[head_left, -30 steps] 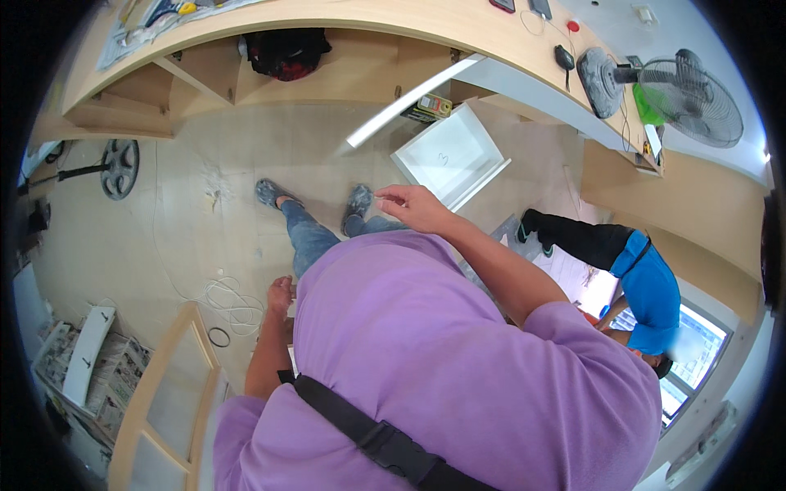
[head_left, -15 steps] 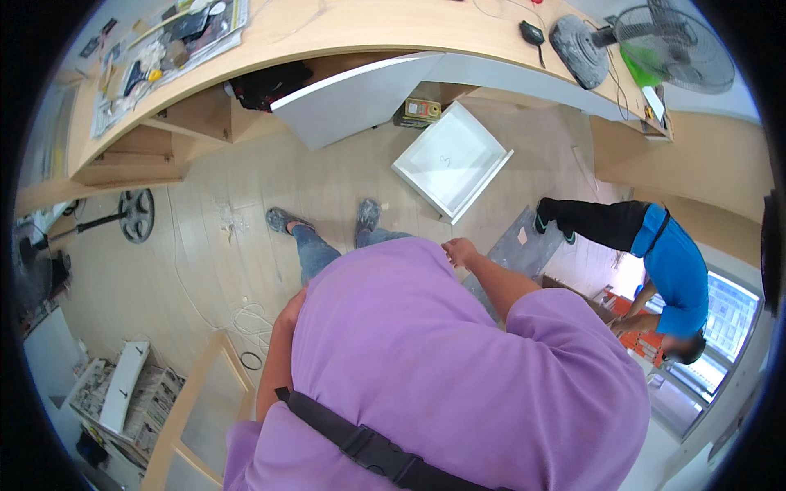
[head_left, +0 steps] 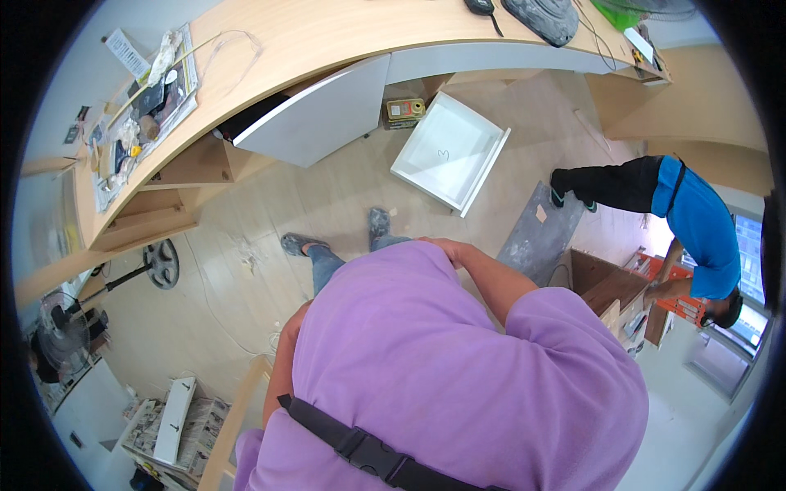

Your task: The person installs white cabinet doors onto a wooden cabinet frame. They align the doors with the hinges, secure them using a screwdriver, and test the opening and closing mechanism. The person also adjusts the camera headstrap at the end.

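The right hand (head_left: pixel 438 245) rests flat on the purple shirt (head_left: pixel 458 385), fingers together; the left hand's fingers are hidden. A white square drawer box (head_left: pixel 446 151) lies on the pale wooden floor (head_left: pixel 246 229) below the curved wooden counter (head_left: pixel 327 37).

White drawer (head_left: pixel 449 152) on floor, fan base (head_left: pixel 164 263), co-worker in blue (head_left: pixel 696 225) bending
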A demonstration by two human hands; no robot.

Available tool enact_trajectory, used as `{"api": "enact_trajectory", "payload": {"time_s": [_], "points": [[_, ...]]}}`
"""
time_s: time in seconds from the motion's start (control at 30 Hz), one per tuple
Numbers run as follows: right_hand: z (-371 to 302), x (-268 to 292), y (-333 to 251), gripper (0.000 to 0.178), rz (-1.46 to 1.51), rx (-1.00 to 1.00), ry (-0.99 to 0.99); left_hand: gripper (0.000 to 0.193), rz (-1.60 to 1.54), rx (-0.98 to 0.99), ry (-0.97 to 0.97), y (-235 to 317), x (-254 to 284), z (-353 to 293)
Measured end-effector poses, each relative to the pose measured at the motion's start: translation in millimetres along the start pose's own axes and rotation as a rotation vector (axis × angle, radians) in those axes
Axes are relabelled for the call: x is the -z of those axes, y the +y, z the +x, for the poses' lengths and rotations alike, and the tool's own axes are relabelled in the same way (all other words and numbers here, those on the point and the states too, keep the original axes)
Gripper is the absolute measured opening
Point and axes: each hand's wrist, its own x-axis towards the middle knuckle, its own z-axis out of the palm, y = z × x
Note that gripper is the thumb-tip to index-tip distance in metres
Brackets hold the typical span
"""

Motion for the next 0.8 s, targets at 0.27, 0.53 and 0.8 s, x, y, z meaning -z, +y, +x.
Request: {"api": "enact_trajectory", "payload": {"time_s": [0.27, 0.53, 0.8], "points": [[-8.8, 4.1, -15.3, 0.050, -0.072, -0.024, 0.147, 0.058, 0.372, 0.011, -0.009, 39.1, -5.9, -1.2], [14.8, 25.7, -3.6, 0.056, -0.212, 0.096, 0.139, 0.053, 0.698, -0.029, 0.104, 71.5, -11.8, -0.5], [77.2, 70.0, 12.5, 0.045, -0.302, -0.030, 0.146, 0.047, 0.794, -0.055, 0.289, 42.0, 3.9, -13.0]]}}
